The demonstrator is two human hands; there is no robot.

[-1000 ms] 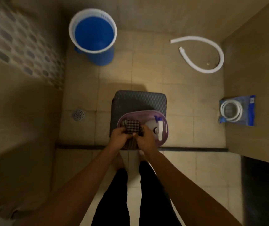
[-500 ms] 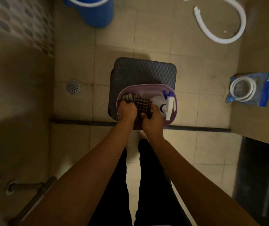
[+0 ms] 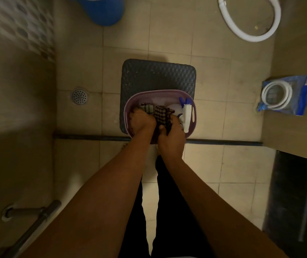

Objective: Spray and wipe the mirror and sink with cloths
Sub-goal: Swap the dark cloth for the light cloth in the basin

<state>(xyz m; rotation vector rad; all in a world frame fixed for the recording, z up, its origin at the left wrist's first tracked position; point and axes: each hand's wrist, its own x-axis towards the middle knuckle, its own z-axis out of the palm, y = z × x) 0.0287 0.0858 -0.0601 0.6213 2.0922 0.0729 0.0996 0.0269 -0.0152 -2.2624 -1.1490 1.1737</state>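
Note:
A purple basket [image 3: 167, 93] rests on a dark woven stool [image 3: 158, 75] just ahead of my feet. Inside it lie a checked cloth [image 3: 162, 113] and a white spray bottle with a blue nozzle [image 3: 186, 112] at the right side. My left hand [image 3: 142, 121] is closed on the left part of the cloth inside the basket. My right hand [image 3: 171, 135] grips the cloth's right part, close beside the bottle. A lighter checked cloth end [image 3: 148, 108] shows past my left knuckles. Neither mirror nor sink is in view.
A blue bucket [image 3: 106, 12] stands at the far end of the tiled floor. A white hose [image 3: 251, 34] curls at the far right, with a bagged hose [image 3: 286, 95] below it. A floor drain [image 3: 79, 96] lies left of the stool. Metal pipes [image 3: 28, 215] run lower left.
My view has tilted down and closer, so the bucket slid to the top edge. Both hands stay on the checked cloth, pushed lower into the basket.

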